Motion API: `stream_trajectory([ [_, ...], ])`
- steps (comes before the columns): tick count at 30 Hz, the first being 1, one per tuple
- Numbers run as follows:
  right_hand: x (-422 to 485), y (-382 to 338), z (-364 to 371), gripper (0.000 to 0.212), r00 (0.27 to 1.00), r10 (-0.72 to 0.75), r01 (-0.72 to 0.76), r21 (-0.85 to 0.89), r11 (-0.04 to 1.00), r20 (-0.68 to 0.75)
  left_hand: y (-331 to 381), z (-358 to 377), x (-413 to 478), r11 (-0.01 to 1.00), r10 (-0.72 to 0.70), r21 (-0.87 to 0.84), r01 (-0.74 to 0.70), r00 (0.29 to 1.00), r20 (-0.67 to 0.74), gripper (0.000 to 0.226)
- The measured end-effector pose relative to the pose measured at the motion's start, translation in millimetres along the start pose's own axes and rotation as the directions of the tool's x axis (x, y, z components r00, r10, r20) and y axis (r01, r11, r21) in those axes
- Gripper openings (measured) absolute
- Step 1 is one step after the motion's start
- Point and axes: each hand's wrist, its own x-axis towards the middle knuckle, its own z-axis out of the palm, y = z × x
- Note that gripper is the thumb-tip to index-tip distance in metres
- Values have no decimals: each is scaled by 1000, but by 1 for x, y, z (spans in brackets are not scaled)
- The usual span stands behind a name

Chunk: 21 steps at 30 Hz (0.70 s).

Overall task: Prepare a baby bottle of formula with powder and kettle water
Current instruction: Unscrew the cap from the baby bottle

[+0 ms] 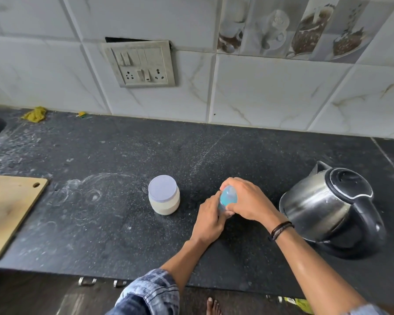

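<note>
Checked sleeve (150,292) sits nearest, at the bottom edge. On the dark table (123,155), from the left: a wooden board (7,212), a lidded white jar (164,197), then the blue bottle (228,197). The left hand (210,220) curls round its lower body; the right hand (248,201) wraps over its top. A steel kettle (328,208) stands near, to the right.

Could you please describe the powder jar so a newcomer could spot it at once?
On the black counter, look between the wooden board at left and the steel kettle at right. The jar stands just left of the blue bottle: squat, white, with a flat lilac lid.
</note>
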Motion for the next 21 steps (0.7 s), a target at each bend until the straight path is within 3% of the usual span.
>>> stream_trajectory([
  [5, -1, -4, -4, 60, 999, 43, -43, -7, 999, -18, 0, -1, 0, 1000, -8, 2, 8, 1000, 16, 46],
  [8, -4, -7, 1, 51, 994, 81, -86, -60, 995, -69, 0, -1, 0, 1000, -11, -2, 11, 1000, 16, 44],
  [15, -4, -9, 1, 52, 998, 53, -57, -86, 995, -40, 1, -2, -2, 999, -34, 5, 34, 999, 30, 64],
  [21, -8, -16, 3, 59, 995, 77, -82, -75, 994, -65, 0, -1, -1, 999, -27, -16, 28, 999, 44, 49],
])
